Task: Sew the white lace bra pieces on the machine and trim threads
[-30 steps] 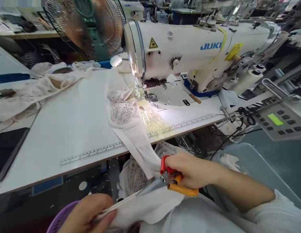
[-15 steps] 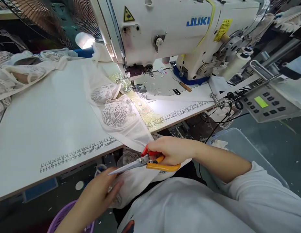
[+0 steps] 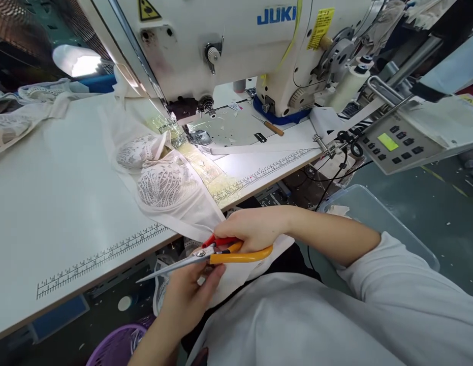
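Observation:
My right hand [image 3: 255, 229] is closed round a pair of scissors [image 3: 240, 255] with orange and red handles. The blades point left, passing over my left hand [image 3: 190, 292]. Below them, my left hand has its thumb and fingers closed on pale fabric in my lap, seemingly part of the white lace bra [image 3: 163, 183]. That bra lies on the table by the sewing machine needle, and its band hangs over the front edge under my right hand. Part of the fabric is hidden by my hands.
The sewing machine [image 3: 236, 46] stands at the back, with a lit lamp [image 3: 78, 61] at its left. A wooden-handled awl [image 3: 272, 127] lies on its bed. More bras [image 3: 26, 117] are at the far left. A control panel [image 3: 396, 140], clear bin [image 3: 392, 223] and purple basket [image 3: 114, 345] surround the table.
My left hand has moved right and inward, under the scissors and onto the fabric. The scissors have shifted slightly left and down in my right hand. The whole view has also shifted.

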`<action>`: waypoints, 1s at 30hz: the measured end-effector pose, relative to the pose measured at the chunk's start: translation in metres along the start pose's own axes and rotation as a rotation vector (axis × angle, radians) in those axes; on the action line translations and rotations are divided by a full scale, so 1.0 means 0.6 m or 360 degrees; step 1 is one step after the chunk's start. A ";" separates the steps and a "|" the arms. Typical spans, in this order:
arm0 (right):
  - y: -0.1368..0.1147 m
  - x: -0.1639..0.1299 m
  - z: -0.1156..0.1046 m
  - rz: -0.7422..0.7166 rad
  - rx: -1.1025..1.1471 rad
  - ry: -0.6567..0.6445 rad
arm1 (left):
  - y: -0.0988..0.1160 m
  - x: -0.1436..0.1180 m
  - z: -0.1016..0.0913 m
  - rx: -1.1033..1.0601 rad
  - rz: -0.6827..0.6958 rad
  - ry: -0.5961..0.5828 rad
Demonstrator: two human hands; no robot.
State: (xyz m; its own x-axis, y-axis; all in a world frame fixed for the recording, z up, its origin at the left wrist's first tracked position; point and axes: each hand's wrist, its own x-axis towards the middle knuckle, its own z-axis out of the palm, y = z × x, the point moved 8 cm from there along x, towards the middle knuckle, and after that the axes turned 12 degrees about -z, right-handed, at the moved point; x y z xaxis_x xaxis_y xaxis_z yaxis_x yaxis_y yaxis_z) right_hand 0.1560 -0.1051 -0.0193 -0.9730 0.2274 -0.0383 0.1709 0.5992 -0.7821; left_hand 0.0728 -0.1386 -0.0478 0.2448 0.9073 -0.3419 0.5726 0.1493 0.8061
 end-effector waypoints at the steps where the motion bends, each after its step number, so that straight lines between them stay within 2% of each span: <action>1: 0.002 -0.001 -0.001 -0.0002 0.0008 -0.0007 | -0.011 0.001 0.003 -0.0162 -0.0140 -0.0070; 4: 0.008 -0.004 -0.007 -0.0008 0.0017 0.0011 | -0.041 0.001 0.007 -0.0599 -0.0435 -0.0143; 7: 0.008 -0.003 -0.012 -0.0027 0.0037 0.0068 | -0.057 0.002 0.011 -0.0831 -0.0542 -0.0134; 10: 0.004 -0.001 -0.014 -0.0053 0.0025 0.0093 | -0.066 0.003 0.019 -0.0894 -0.0612 -0.0198; 16: 0.000 0.004 -0.012 -0.0043 0.0007 0.0077 | -0.073 0.001 0.013 -0.0837 -0.0676 -0.0140; 20: -0.001 0.007 -0.010 -0.0069 -0.0018 0.0084 | -0.076 -0.004 0.002 -0.0699 -0.0720 0.0020; 26: -0.008 0.008 -0.010 -0.0117 -0.0011 0.0111 | -0.059 -0.008 -0.011 -0.0497 -0.0635 0.0221; 28: -0.007 0.008 -0.008 -0.0120 -0.0010 0.0133 | -0.056 -0.009 -0.012 -0.0441 -0.0647 0.0237; 30: -0.004 0.006 -0.004 -0.0091 -0.0017 0.0165 | -0.056 -0.010 -0.006 -0.0455 -0.0679 0.0145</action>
State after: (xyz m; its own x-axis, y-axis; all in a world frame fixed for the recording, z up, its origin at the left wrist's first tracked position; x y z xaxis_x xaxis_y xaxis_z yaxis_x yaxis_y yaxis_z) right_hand 0.1522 -0.1037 -0.0160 -0.9600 0.2707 0.0711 0.1179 0.6215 -0.7745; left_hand 0.0496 -0.1475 -0.0711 -0.0402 0.7709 -0.6357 0.3671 0.6031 0.7082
